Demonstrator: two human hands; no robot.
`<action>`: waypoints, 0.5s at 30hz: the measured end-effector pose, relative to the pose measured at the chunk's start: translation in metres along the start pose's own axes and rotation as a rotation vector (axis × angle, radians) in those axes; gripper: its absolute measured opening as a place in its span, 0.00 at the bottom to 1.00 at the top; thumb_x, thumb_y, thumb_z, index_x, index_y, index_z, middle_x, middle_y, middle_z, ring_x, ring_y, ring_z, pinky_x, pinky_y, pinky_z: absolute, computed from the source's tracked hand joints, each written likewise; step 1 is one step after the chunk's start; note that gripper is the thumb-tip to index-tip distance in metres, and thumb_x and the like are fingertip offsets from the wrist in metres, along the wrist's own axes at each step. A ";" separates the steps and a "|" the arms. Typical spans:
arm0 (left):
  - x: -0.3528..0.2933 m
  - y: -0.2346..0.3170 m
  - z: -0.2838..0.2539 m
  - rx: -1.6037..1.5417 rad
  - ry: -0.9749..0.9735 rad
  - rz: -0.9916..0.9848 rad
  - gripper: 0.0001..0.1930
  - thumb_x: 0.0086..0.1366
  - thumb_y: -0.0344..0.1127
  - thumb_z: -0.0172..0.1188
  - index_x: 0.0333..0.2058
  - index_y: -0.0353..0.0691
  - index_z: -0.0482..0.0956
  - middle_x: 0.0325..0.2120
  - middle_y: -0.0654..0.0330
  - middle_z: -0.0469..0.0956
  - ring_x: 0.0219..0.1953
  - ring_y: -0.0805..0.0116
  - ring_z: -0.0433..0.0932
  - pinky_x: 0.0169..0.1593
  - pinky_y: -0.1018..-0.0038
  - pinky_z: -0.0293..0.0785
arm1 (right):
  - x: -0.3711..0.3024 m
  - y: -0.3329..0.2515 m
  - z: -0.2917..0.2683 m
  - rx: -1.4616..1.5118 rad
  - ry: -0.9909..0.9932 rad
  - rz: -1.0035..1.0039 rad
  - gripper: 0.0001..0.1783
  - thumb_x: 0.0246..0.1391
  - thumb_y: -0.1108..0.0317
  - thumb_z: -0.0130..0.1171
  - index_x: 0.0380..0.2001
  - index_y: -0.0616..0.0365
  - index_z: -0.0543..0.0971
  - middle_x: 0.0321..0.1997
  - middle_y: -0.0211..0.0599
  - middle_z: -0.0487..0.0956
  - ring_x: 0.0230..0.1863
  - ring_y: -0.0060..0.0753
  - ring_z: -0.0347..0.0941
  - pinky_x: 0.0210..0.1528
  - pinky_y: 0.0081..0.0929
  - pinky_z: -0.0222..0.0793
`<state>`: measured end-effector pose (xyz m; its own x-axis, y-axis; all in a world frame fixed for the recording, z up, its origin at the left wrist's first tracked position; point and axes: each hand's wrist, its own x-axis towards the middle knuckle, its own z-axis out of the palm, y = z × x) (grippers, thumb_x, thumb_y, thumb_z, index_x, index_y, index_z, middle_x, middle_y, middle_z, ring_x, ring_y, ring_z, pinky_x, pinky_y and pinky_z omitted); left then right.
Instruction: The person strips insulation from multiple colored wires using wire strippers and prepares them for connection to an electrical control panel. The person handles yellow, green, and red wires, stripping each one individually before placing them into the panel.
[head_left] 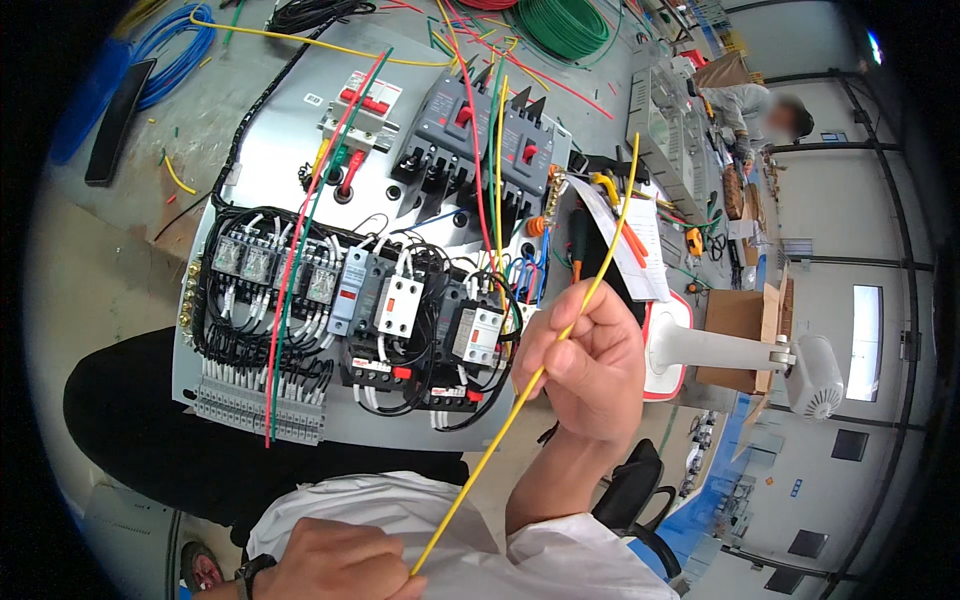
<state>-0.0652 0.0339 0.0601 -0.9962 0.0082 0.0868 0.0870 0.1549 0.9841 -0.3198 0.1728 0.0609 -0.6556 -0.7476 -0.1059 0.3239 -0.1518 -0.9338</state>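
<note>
Right hand [585, 365] sat closest, around 4 o'clock, thumb and finger clamped on yellow wire [482, 465]. Left hand [340, 560], 7 o'clock, looked closed on lower end. Free tip stuck up between 1 and 2. Seemed light, springy, kinda slick; best pinched near tip imo.

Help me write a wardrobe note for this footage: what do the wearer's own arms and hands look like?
Both are ungloved. The left hand has a dark watch-like band at the wrist. On the right hand's side, a white sleeve leaves the forearm bare.
</note>
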 end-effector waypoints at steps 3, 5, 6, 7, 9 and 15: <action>-0.007 -0.001 0.000 -0.039 -0.049 0.005 0.21 0.57 0.36 0.67 0.13 0.42 0.64 0.13 0.62 0.66 0.13 0.64 0.68 0.17 0.69 0.63 | 0.008 -0.004 -0.011 -0.033 0.024 -0.022 0.15 0.56 0.71 0.68 0.41 0.63 0.73 0.27 0.46 0.82 0.22 0.27 0.76 0.26 0.22 0.74; -0.010 0.000 0.000 -0.069 -0.055 0.000 0.21 0.57 0.36 0.67 0.13 0.42 0.64 0.13 0.62 0.67 0.13 0.63 0.68 0.17 0.68 0.63 | 0.014 -0.005 -0.019 0.010 -0.005 -0.046 0.14 0.58 0.71 0.66 0.43 0.63 0.73 0.26 0.44 0.81 0.21 0.27 0.75 0.25 0.22 0.73; -0.012 0.000 0.000 -0.076 -0.059 0.000 0.21 0.58 0.37 0.67 0.13 0.42 0.64 0.13 0.62 0.67 0.13 0.63 0.68 0.17 0.68 0.63 | 0.017 -0.005 -0.022 0.029 -0.009 -0.057 0.14 0.59 0.72 0.65 0.43 0.63 0.73 0.26 0.44 0.80 0.22 0.27 0.75 0.25 0.21 0.72; -0.013 -0.001 -0.001 -0.084 -0.062 -0.001 0.21 0.58 0.37 0.67 0.14 0.43 0.64 0.13 0.62 0.67 0.13 0.63 0.68 0.17 0.68 0.64 | 0.020 -0.005 -0.025 0.035 -0.017 -0.059 0.13 0.59 0.72 0.65 0.43 0.62 0.73 0.27 0.44 0.80 0.22 0.27 0.76 0.25 0.21 0.73; -0.015 0.000 -0.003 -0.099 -0.070 -0.018 0.21 0.58 0.37 0.67 0.14 0.42 0.64 0.13 0.62 0.67 0.13 0.63 0.69 0.17 0.68 0.64 | 0.026 -0.005 -0.032 0.048 -0.034 -0.065 0.12 0.60 0.73 0.64 0.43 0.62 0.73 0.28 0.44 0.80 0.23 0.27 0.76 0.26 0.21 0.73; -0.023 -0.001 -0.002 -0.130 -0.064 -0.003 0.17 0.57 0.34 0.66 0.16 0.41 0.67 0.15 0.59 0.68 0.15 0.60 0.69 0.19 0.66 0.65 | 0.038 -0.012 -0.052 -0.028 -0.003 -0.073 0.14 0.61 0.68 0.65 0.46 0.58 0.74 0.30 0.34 0.81 0.25 0.22 0.68 0.26 0.20 0.62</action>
<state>-0.0422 0.0317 0.0577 -0.9943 0.0719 0.0781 0.0801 0.0256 0.9965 -0.3846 0.1798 0.0501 -0.6748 -0.7371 -0.0367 0.2561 -0.1873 -0.9483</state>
